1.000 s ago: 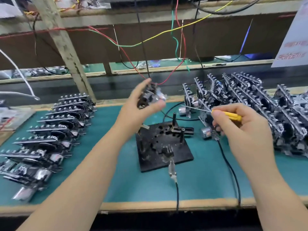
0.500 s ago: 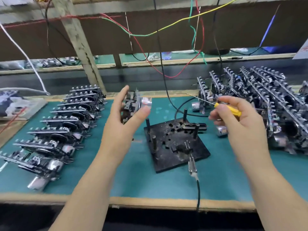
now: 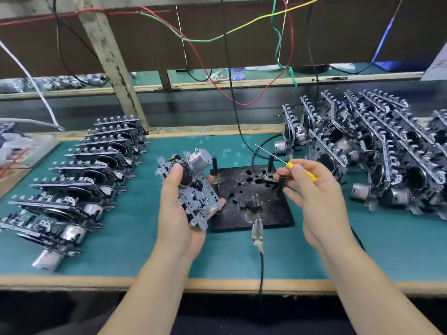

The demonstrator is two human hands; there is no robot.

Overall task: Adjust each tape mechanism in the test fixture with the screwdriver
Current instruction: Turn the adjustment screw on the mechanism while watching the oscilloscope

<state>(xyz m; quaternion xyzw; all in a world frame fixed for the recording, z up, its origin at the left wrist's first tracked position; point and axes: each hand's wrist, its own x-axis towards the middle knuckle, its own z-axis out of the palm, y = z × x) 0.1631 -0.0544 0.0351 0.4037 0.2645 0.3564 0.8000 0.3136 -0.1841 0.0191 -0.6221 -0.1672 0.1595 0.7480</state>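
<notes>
One tape mechanism [image 3: 193, 189] in left fingers [image 3: 175, 172] | screwdriver [image 3: 294, 165] pinched right

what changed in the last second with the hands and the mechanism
The left hand carried the tape mechanism down from above the test fixture to its left side, turning it flatter. The right hand kept its grip on the screwdriver; the fixture stayed empty.

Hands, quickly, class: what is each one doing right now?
Left hand: holding a tape mechanism.
Right hand: pinching the screwdriver.
</notes>
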